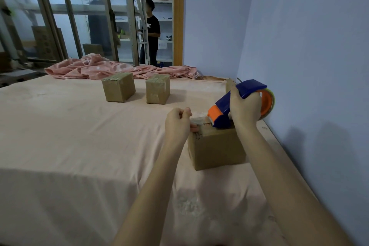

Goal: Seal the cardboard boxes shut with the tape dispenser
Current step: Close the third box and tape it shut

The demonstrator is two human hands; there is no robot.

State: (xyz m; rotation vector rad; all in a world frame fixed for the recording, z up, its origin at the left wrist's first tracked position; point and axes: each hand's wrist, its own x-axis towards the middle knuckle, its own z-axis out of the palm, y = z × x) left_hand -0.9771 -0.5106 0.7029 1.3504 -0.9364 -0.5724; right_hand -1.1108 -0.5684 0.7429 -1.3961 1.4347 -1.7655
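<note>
1. We see two taped boxes [118,89] [157,89] standing apart on the bed [79,136].
2. Our left hand [177,124] pinches the tape end [196,121] at the near box [216,148].
3. Our right hand [244,106] grips the tape dispenser [225,109] on that box's top.

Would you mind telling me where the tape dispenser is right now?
In the head view, the tape dispenser sits right of centre, held in the right hand on top of the nearest cardboard box, close to the blue wall.
</note>
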